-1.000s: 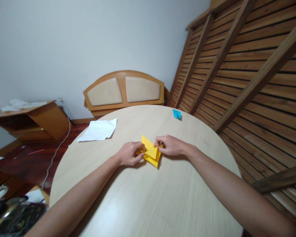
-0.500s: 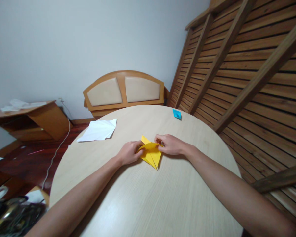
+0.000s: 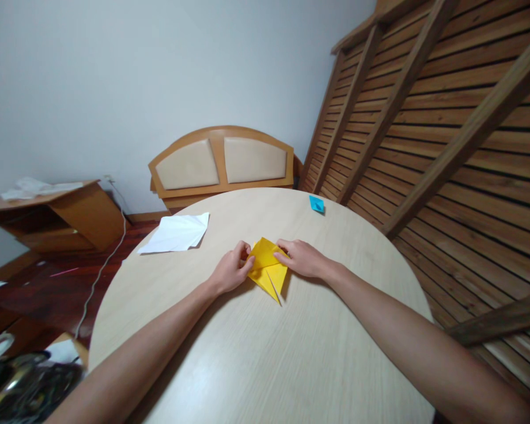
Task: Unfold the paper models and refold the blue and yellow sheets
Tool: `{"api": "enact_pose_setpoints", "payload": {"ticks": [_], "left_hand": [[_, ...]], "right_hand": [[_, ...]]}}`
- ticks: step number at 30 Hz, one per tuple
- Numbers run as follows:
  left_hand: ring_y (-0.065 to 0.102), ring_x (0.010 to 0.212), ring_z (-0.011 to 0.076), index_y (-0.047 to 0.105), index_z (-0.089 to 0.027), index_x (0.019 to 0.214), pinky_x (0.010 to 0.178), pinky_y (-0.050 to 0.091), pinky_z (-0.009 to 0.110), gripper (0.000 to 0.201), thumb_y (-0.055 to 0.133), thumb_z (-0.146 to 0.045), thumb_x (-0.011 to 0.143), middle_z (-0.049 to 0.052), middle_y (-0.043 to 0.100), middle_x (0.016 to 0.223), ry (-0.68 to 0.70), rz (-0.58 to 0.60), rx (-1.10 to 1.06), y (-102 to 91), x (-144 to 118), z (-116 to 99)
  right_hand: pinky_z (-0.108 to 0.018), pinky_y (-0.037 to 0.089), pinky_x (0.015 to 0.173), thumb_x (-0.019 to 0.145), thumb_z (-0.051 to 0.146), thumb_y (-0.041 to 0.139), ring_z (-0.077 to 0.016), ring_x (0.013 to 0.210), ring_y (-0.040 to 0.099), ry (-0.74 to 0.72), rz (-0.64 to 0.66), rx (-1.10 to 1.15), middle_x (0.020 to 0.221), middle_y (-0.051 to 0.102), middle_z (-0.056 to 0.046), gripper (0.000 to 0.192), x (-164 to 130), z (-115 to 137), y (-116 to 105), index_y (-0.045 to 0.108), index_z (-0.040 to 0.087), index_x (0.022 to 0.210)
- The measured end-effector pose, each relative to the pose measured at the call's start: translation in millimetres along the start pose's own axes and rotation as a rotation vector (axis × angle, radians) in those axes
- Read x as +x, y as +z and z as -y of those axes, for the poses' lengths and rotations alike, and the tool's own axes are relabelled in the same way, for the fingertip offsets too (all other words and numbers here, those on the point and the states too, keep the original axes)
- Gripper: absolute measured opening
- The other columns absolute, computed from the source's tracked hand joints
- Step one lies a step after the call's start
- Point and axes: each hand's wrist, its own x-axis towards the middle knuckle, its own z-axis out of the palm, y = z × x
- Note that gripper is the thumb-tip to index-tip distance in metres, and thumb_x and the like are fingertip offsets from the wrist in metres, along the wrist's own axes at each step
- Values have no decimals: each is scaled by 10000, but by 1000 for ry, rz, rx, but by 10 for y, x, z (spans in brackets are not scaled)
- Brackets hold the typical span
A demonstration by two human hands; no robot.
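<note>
Yellow folded paper point(image 3: 268, 270) flat mid-bench point(image 3: 247, 353) | left hand point(image 3: 232, 272) fingers pinching its left edge | right hand point(image 3: 302, 259) fingers pressed on right corner, apparently pinching | white sheet point(image 3: 176, 232), blue piece point(image 3: 317, 204) well apart.

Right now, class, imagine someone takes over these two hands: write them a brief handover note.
Left hand: fingers pinch the left edge of the yellow paper.
Right hand: fingers press its right edge.
The paper lies mid-table, already creased into a pointed shape with its tip toward you; an upper flap is half pressed down.
Left to do: flatten that flap; later folds cannot be judged.
White sheet and small blue piece lie untouched farther back.
</note>
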Motion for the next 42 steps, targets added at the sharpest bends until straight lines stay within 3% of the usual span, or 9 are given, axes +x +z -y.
{"api": "enact_pose_setpoints", "payload": {"ticks": [10,19,24,35,42], "left_hand": [[543,648,116,475,-189,822,563,472,228,174,541,-323,910,6,582,793,28,9,-84,-7,10,-71],[622,807,165,610,-174,923,620,516,246,208,481,-332,958,58,666,906,55,41,-44,-30,16,-97],[636,820,160,643,-177,957,638,527,247,177,496,-274,943,59,693,949,68,30,-22,-27,17,-77],[621,734,127,576,-176,962,589,518,232,107,569,-268,907,46,666,972,61,-38,-92,-11,33,-48],[587,651,108,546,-183,915,559,458,219,99,562,-278,894,19,650,906,22,-109,-38,5,57,-26]], "right_hand": [[-262,313,638,978,348,488,-168,717,587,6,-10,-11,841,700,-61,213,2,13,13,619,185,939],[-264,323,647,973,343,509,-168,736,594,-17,-14,13,871,709,-60,206,-4,38,22,643,186,960],[-253,331,639,893,308,599,-160,727,592,-14,-9,39,866,708,-35,147,-13,31,11,648,203,984],[-257,326,616,836,274,636,-152,706,575,50,-61,56,832,690,-18,129,-8,92,37,633,207,946],[-248,363,608,871,287,631,-142,665,584,38,-72,314,771,667,-1,180,-7,132,81,571,198,1015]]}}
